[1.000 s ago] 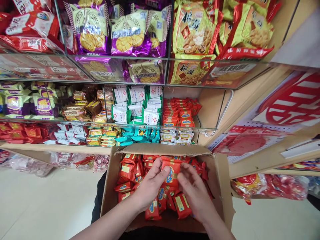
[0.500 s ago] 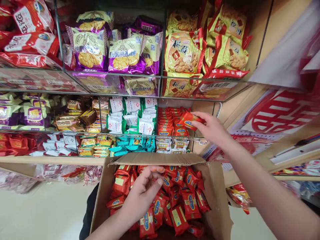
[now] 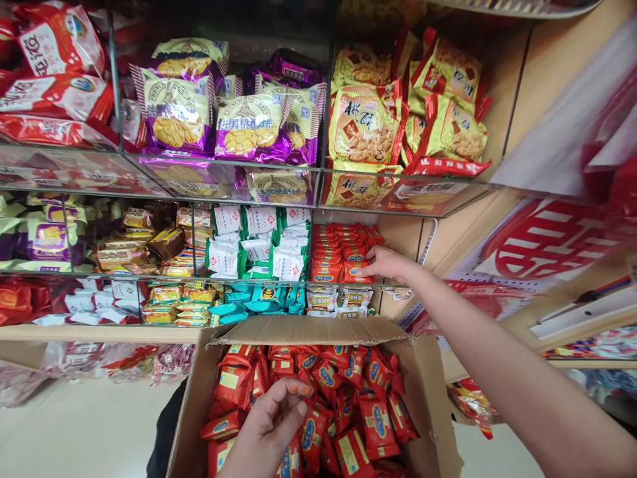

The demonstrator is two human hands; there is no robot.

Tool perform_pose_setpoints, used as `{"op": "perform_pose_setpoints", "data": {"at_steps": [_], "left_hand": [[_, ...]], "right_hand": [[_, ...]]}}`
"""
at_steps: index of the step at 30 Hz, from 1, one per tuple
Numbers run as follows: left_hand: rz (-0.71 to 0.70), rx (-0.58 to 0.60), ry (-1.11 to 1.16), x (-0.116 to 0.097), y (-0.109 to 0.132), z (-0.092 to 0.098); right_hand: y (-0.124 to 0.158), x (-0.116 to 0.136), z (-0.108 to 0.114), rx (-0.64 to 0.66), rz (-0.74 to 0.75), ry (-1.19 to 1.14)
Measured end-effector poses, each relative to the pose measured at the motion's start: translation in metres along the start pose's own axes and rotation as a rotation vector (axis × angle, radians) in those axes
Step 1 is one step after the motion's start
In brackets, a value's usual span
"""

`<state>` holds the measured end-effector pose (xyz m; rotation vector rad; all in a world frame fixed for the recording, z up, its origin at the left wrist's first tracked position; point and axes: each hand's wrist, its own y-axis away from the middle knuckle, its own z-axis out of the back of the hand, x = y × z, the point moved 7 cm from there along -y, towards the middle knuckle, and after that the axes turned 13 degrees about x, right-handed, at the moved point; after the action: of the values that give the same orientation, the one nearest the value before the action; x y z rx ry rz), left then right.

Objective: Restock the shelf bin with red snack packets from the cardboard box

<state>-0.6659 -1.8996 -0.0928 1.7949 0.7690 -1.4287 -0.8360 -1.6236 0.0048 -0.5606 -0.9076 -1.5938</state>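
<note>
Shop shelving (image 3: 99,333), pale wood with glass dividers and glass fronts, above a pale floor (image 3: 89,431). Contents, left to right:

Red-and-white bags (image 3: 62,43), upper tier, far left. Purple-and-cream biscuit bags (image 3: 176,109), same tier, a biscuit pictured on each. Brown-and-gold packets (image 3: 169,244), middle tier. White-and-green packets (image 3: 226,259), middle tier, stacked.

Cardboard carton (image 3: 303,330), open, lower centre, its far flap raised before the shelving. Inside, loose red packets (image 3: 378,425): small, glossy, pillow-shaped, ends crimped; the front carries a blue label edged in yellow with pale lettering, while several show a plain yellow panel instead. They lie jumbled at all angles, upright, flat and tilted.

Left hand (image 3: 271,425), above the carton's contents: fingers loosely curled, thumb just apart from them, nothing visible between.

Shelved red packets (image 3: 326,255), middle tier, right-hand compartment: same red wrapper, laid flat in two stacked columns, label ends facing out. Front packet (image 3: 351,272), right column: blue-and-yellow label outward, its right end at the fingertips of the right hand (image 3: 393,262). That hand's thumb and fingers are close together, touching the packet; whether they clamp it cannot be told.

Yellow bags (image 3: 365,119), directly above, red-edged. Red-and-white panel (image 3: 552,236), far right, tilted.
</note>
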Motion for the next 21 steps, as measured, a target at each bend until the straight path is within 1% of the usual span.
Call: {"op": "perform_pose_setpoints", "data": {"at_steps": [4,9,14,17,21], "left_hand": [[-0.020,-0.002,0.002,0.005,0.000,-0.004],[0.007,0.034,0.003,0.012,0.001,-0.003],[0.057,0.188,-0.079,0.017,0.002,-0.003],[0.069,0.215,-0.102,0.016,0.004,-0.003],[0.093,0.210,-0.140,0.018,0.005,-0.004]], "right_hand": [[-0.005,-0.011,-0.010,0.101,-0.083,-0.117],[-0.005,-0.016,-0.014,0.154,-0.172,-0.180],[-0.001,-0.011,-0.016,0.192,-0.240,-0.197],[0.001,-0.010,-0.014,0.150,-0.240,-0.156],[0.002,-0.011,-0.006,0.007,-0.206,-0.039]]}}
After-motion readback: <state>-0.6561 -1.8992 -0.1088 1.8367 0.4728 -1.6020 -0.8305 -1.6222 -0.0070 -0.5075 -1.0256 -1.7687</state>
